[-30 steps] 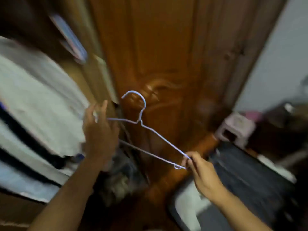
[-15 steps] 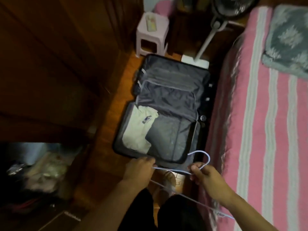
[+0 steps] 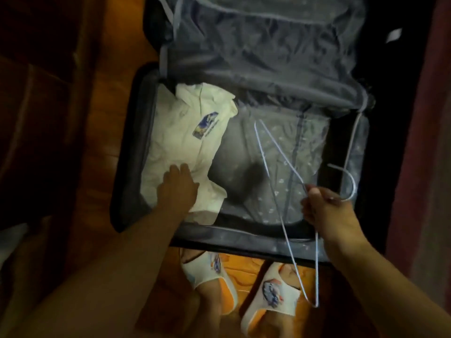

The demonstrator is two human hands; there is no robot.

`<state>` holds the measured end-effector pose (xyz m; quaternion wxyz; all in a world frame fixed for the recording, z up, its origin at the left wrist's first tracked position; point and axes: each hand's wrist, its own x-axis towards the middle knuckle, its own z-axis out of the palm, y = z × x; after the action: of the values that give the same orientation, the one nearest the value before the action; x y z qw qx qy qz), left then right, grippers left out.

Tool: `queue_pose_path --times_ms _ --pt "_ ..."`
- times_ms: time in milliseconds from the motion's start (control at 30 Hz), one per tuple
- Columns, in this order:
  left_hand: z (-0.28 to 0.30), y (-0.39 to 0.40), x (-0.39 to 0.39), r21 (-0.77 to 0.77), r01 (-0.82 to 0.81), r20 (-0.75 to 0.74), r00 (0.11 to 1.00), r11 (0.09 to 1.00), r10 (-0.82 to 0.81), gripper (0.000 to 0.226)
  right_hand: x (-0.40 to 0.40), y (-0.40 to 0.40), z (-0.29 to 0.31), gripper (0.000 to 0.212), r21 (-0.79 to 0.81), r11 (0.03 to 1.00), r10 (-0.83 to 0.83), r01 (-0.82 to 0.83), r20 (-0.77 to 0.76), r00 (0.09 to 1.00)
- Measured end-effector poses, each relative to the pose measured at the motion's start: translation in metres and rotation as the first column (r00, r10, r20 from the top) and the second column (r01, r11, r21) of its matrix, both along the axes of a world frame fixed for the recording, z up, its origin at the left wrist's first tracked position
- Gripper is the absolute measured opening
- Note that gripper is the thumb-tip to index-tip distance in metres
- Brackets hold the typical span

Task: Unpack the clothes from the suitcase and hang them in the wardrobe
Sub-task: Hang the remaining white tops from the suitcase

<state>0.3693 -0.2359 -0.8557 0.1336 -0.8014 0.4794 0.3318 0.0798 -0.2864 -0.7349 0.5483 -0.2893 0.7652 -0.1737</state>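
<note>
- The left hand is laid on the cream shirt, near that garment's near edge, with its fingers bent down onto the cloth; whether the fabric is actually gripped cannot be told. Half a second earlier this hand was held at the hanger, over the near rim of the case; the hanger has since been let go by it.
- The right hand is closed round the wire hanger at the neck, just below the hook, as it was in the earlier frame.
- The hanger is held above the right half of the case, hook toward the right wall, one end pointed at the hinge side and the other hung past the near rim, over a slippered foot.
- The cream shirt, marked with a blue printed emblem, is lain folded in the left half of the near compartment of the suitcase, against the left wall.
- A grey patterned garment is spread in the right half of the same compartment, beside the shirt.
- The lid half, lined in dark grey, is seen open beyond the hinge.
- The case is now viewed far closer than before; the stool, fan and bed are no longer shown.
- Two feet in white slippers are set on the orange wooden floor, just beside the near rim.
</note>
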Motion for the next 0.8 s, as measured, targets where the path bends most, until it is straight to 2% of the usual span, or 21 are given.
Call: queue_pose_path --times_ms 67,133,233,333,400,467,533,567,600,633,667,700,733,800 --pt "-0.036 -0.011 0.008 -0.031 0.078 0.103 0.992 0.996 -0.074 0.055 0.009 0.002 -0.027 0.018 -0.001 1.000 -0.008 0.008 0.013 1.000" --pt "-0.052 -0.013 0.015 -0.051 0.201 0.172 0.967 0.978 -0.189 0.039 0.012 0.011 -0.035 0.019 -0.015 1.000 -0.021 0.021 0.015 1.000" --pt "-0.038 -0.006 0.018 -0.111 0.161 0.062 0.986 0.981 -0.155 0.027 0.008 0.032 -0.012 0.020 0.022 0.998 -0.053 0.053 -0.012 0.999" --pt "0.024 0.001 0.009 -0.191 0.038 -0.069 0.996 0.981 -0.052 0.016 0.001 0.049 0.039 0.021 0.043 0.999 -0.001 0.003 -0.058 0.998" --pt "0.086 0.004 -0.001 -0.248 -0.072 -0.178 0.984 0.966 0.027 0.007 -0.005 0.052 0.079 0.020 0.028 0.999 0.040 -0.037 -0.098 0.994" --pt "0.157 0.004 -0.012 -0.281 -0.251 -0.335 0.930 0.926 0.151 0.014 -0.010 0.048 0.121 0.020 0.023 0.999 0.049 -0.046 -0.113 0.992" --pt "0.237 0.004 -0.026 -0.215 -0.479 -0.510 0.798 0.851 0.321 0.017 -0.017 0.042 0.169 0.020 -0.006 0.998 0.054 -0.055 -0.124 0.991" --pt "0.275 0.002 -0.031 -0.150 -0.597 -0.588 0.695 0.788 0.415 0.019 -0.022 0.036 0.194 0.021 -0.034 0.998 0.057 -0.062 -0.121 0.991" --pt "0.312 -0.001 -0.036 -0.068 -0.715 -0.654 0.559 0.696 0.510 0.021 -0.027 0.032 0.222 0.022 -0.059 0.995 0.072 -0.079 -0.113 0.991" --pt "0.345 -0.004 -0.038 0.028 -0.819 -0.710 0.387 0.573 0.588 0.022 -0.032 0.027 0.247 0.024 -0.074 0.991 0.100 -0.108 -0.105 0.989" --pt "0.379 -0.007 -0.039 0.126 -0.882 -0.743 0.220 0.454 0.632 0.020 -0.038 0.024 0.269 0.026 -0.102 0.984 0.139 -0.149 -0.096 0.986" --pt "0.416 -0.012 -0.039 0.200 -0.908 -0.765 0.090 0.369 0.638 0.018 -0.044 0.020 0.294 0.027 -0.127 0.974 0.178 -0.190 -0.097 0.979" --pt "0.450 -0.016 -0.041 0.244 -0.916 -0.781 0.009 0.318 0.625 0.019 -0.051 0.015 0.320 0.026 -0.156 0.961 0.216 -0.227 -0.086 0.973" --pt "0.521 -0.021 -0.046 0.250 -0.919 -0.828 -0.041 0.303 0.560 0.022 -0.063 0.006 0.369 0.027 -0.205 0.931 0.296 -0.301 -0.054 0.954"
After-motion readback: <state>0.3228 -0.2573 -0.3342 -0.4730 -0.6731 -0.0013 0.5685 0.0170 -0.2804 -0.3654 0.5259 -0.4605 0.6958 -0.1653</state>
